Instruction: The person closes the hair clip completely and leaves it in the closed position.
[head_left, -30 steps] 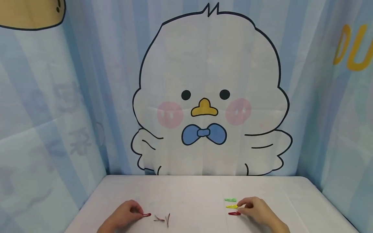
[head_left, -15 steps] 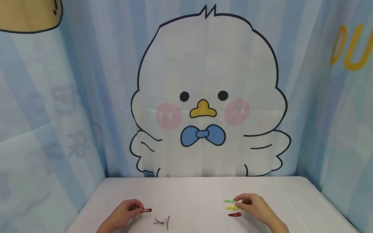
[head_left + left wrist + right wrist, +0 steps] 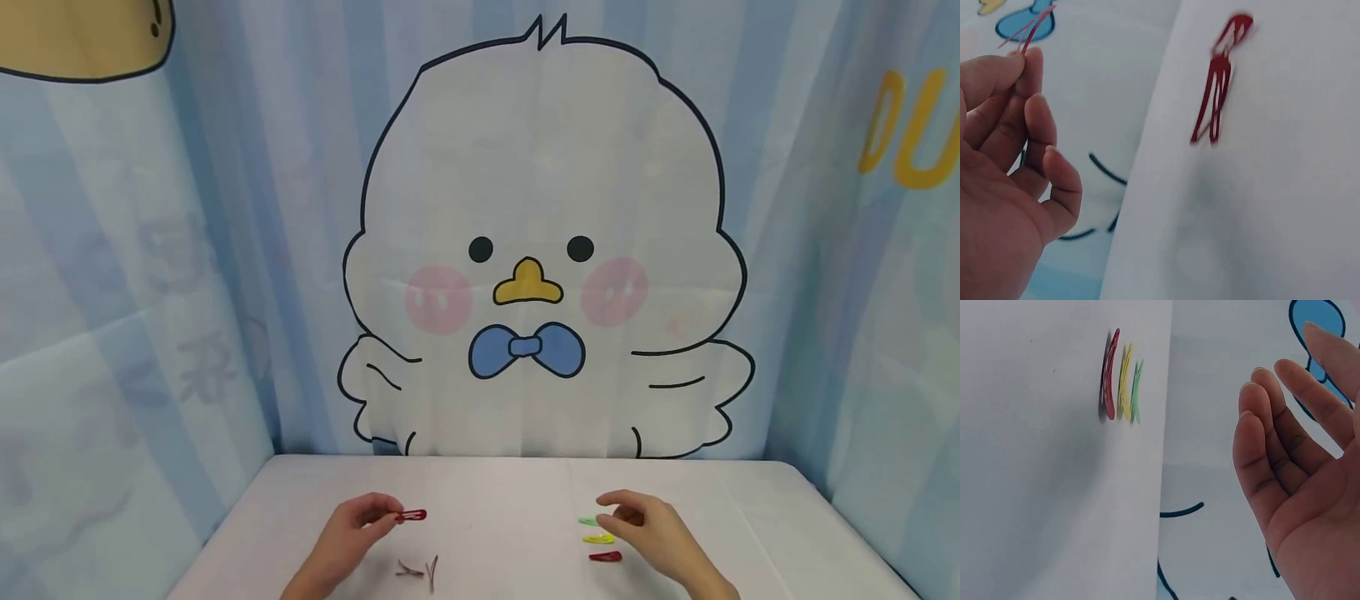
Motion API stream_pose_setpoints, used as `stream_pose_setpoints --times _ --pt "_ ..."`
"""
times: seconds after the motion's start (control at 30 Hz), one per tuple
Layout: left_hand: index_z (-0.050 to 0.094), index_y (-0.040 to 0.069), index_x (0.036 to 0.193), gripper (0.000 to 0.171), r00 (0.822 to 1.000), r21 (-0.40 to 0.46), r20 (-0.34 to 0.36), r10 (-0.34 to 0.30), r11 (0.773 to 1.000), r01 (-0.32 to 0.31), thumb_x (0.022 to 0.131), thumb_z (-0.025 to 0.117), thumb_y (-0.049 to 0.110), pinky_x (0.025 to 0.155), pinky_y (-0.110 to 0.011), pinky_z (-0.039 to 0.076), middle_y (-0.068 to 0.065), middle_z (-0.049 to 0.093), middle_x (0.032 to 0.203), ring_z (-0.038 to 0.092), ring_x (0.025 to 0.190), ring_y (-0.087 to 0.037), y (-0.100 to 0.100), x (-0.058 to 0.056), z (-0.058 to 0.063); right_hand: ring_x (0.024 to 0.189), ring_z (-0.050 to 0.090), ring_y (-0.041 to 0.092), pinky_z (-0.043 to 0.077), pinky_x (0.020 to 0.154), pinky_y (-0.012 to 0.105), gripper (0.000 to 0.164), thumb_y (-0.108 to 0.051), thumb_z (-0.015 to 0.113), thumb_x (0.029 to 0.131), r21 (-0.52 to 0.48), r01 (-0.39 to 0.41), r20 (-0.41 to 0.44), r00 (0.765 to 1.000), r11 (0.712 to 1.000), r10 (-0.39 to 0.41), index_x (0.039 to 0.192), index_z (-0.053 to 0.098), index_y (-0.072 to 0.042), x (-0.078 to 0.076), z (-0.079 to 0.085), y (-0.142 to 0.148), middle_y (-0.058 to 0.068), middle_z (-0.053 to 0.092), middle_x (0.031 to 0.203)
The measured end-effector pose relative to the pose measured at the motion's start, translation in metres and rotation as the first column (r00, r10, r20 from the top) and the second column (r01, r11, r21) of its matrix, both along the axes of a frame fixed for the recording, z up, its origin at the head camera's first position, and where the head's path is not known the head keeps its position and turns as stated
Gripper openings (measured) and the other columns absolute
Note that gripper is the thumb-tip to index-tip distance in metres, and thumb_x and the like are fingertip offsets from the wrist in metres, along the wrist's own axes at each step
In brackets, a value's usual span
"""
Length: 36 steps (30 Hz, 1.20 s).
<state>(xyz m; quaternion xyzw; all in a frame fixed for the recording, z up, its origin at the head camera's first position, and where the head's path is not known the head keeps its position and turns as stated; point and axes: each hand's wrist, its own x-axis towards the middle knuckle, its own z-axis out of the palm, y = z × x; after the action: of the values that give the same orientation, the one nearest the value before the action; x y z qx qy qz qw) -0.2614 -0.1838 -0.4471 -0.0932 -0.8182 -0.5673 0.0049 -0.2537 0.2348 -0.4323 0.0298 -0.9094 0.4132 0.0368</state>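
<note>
My left hand [image 3: 347,537] pinches a red snap hair clip [image 3: 414,515] between thumb and fingers, raised above the table. The left wrist view shows that held hair clip [image 3: 1039,26] with its prongs spread. Below lie two more red clips, one hair clip [image 3: 409,570] close to another hair clip [image 3: 432,573], both sprung open. My right hand [image 3: 651,533] hovers with thumb and fingers apart, holding nothing. Beside it a green hair clip [image 3: 588,521], a yellow hair clip [image 3: 598,539] and a dark red hair clip [image 3: 605,557] form a row. The fingers partly cover the green one.
A white table [image 3: 495,533] carries all the clips, with a gap between the left pair and the right row. Behind it hangs a curtain [image 3: 540,167] printed with a duck, and more curtain closes in both sides.
My left hand has lifted the red hair clip off the table and moved it forward and right. My right hand has drawn away from the yellow and red clips, its fingers spreading.
</note>
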Motion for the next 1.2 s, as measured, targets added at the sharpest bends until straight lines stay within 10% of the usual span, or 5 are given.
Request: stream_pose_setpoints --times 0.47,1.2 --pt "0.068 -0.002 0.107 0.012 1.0 0.112 0.007 -0.023 0.993 0.022 0.096 0.065 0.004 0.081 -0.036 0.052 -0.005 0.07 0.098 0.063 0.093 -0.025 0.049 0.015 0.013 0.075 0.061 0.017 0.05 0.066 0.028 0.033 -0.02 0.078 0.089 -0.097 -0.084 -0.067 0.995 0.992 0.078 0.116 0.069 -0.005 0.009 0.003 -0.013 -0.002 0.065 0.085" --pt "0.07 0.0 0.106 0.012 0.999 0.184 0.035 -0.011 0.983 0.004 0.095 0.067 0.004 0.077 -0.037 0.05 -0.003 0.07 0.097 0.061 0.089 -0.02 0.095 0.021 -0.003 0.072 0.06 0.008 0.052 0.061 0.027 0.027 -0.018 0.078 0.089 -0.164 -0.153 -0.169 0.978 0.975 0.125 0.112 0.07 -0.006 0.022 0.003 -0.045 -0.002 0.065 0.085"
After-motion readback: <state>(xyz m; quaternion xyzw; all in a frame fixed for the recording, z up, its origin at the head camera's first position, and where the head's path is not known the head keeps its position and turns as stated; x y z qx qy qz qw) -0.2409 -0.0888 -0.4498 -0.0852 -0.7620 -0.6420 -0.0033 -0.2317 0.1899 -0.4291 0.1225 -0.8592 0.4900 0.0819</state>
